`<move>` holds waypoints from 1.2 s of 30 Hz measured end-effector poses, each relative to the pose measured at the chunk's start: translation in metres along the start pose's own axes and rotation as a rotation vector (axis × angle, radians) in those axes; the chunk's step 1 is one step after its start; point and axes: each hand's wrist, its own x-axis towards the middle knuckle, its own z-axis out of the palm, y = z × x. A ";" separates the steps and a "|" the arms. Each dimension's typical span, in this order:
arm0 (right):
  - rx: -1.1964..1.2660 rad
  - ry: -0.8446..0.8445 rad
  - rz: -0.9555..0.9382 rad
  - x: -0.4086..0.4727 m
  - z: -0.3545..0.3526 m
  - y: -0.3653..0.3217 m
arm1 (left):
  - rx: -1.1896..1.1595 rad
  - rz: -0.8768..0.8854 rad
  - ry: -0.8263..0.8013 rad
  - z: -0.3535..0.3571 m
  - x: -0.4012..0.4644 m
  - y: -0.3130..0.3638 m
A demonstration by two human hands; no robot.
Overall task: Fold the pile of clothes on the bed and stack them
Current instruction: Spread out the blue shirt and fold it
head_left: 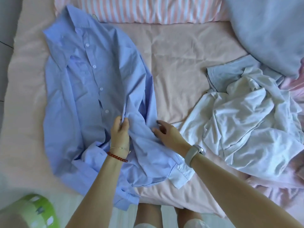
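While the long-sleeved light blue button-up shirt (92,89) lies spread face up on the pale pink bed sheet (177,66), collar toward the headboard end, the left hand (119,131) pinches a bunched fold of its fabric near the lower buttons. Just beside it, the right hand (166,134) rests on the shirt's right edge with fingers spread and relaxed, gripping nothing. One cuff hangs near the bed's front edge. Well apart to the right sits a crumpled heap of white and grey garments (246,116), not yet folded, partly under a large pale blue-grey pillow (269,30). A pink-and-white striped pillow (148,9) lies across the head of the bed. At the lower left, off the mattress, a green and white round object (36,209) shows blurred on a pale floor.
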 end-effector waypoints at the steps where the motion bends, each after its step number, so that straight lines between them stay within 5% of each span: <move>1: 0.008 -0.033 0.013 0.001 0.004 -0.004 | -0.032 -0.022 0.028 -0.004 -0.002 0.001; 5: 0.049 -0.012 0.019 -0.001 -0.008 -0.008 | 0.166 0.066 0.124 -0.008 -0.009 0.020; 13: -0.179 1.018 -0.100 -0.008 -0.209 -0.029 | 0.941 0.334 -0.014 0.050 -0.012 0.051; 15: -0.240 1.118 -0.056 -0.001 -0.239 -0.025 | 1.007 0.404 -0.104 0.077 -0.003 0.064; 22: -0.487 0.847 -0.062 0.022 -0.221 0.028 | 1.253 0.533 -0.313 0.136 0.043 0.084; 30: -0.425 0.893 0.212 0.065 -0.266 0.041 | 1.598 0.598 -0.410 0.196 0.084 0.083; 36: -0.771 0.645 -0.024 0.079 -0.270 0.052 | 1.485 0.493 -0.553 0.248 0.081 0.080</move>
